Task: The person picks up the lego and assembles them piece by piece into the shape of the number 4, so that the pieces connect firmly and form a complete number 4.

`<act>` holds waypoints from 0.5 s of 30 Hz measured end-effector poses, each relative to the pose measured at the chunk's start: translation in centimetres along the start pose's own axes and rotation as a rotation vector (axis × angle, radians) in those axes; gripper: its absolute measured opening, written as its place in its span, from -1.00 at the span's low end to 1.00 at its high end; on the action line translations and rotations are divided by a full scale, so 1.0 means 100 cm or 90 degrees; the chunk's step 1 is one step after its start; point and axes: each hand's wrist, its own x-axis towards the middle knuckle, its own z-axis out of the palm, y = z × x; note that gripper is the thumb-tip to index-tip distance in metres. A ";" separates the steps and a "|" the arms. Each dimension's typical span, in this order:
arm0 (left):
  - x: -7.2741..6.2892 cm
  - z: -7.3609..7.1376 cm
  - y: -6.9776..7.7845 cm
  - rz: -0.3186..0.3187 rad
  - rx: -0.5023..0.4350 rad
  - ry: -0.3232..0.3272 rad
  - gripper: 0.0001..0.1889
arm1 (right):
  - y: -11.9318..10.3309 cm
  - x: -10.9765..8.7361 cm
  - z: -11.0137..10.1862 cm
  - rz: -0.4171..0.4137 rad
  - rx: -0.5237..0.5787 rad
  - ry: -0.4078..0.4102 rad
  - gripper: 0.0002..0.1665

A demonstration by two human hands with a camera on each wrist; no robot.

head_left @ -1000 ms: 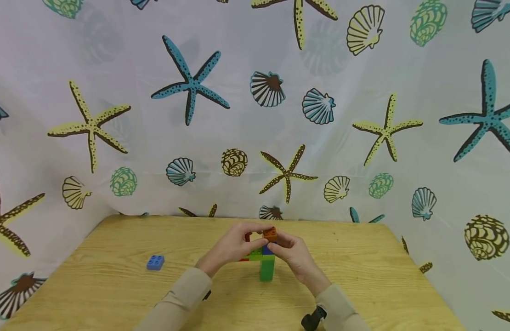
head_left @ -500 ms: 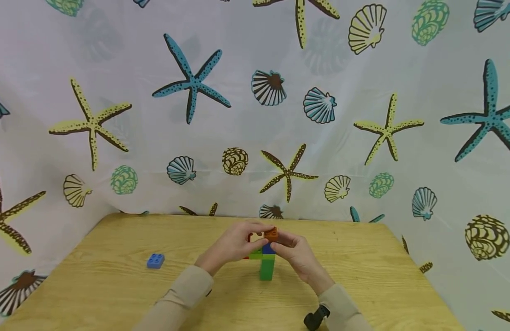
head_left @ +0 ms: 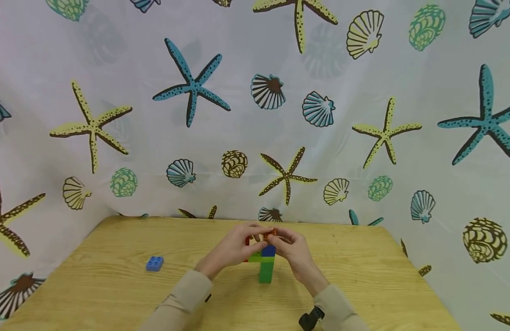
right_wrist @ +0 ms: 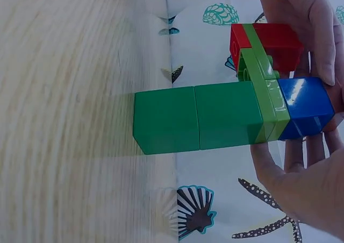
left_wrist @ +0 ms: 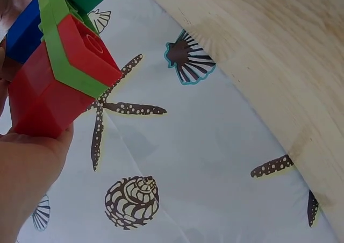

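A toy brick structure stands on the table. Its column has two dark green bricks, a light green plate, then a blue brick. Red bricks sit above and below the plate's other end. Topmost is an orange brick, largely covered by fingers. From the left, my left hand pinches the orange brick between thumb and fingers. On the other side my right hand grips that same brick, thumb in front and fingers over the top. How firmly the orange brick sits on the blue one is hidden.
A loose light blue brick lies on the wooden table, left of the hands. Behind and at both sides hangs a white cloth printed with starfish and shells.
My right fingers have shifted up over the orange brick, so less of it shows now. The left hand and the column keep nearly the same place.
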 end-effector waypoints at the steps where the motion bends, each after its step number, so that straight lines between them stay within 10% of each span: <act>1: 0.000 0.001 -0.001 0.000 -0.004 0.001 -0.60 | 0.000 0.000 0.000 0.000 -0.002 0.004 -0.48; 9: -0.001 0.007 -0.008 0.023 -0.053 0.052 -0.59 | 0.002 0.000 0.001 -0.025 -0.009 0.011 -0.51; 15: -0.009 0.000 -0.012 -0.062 -0.117 0.124 -0.63 | 0.003 0.001 0.002 -0.037 -0.019 0.011 -0.52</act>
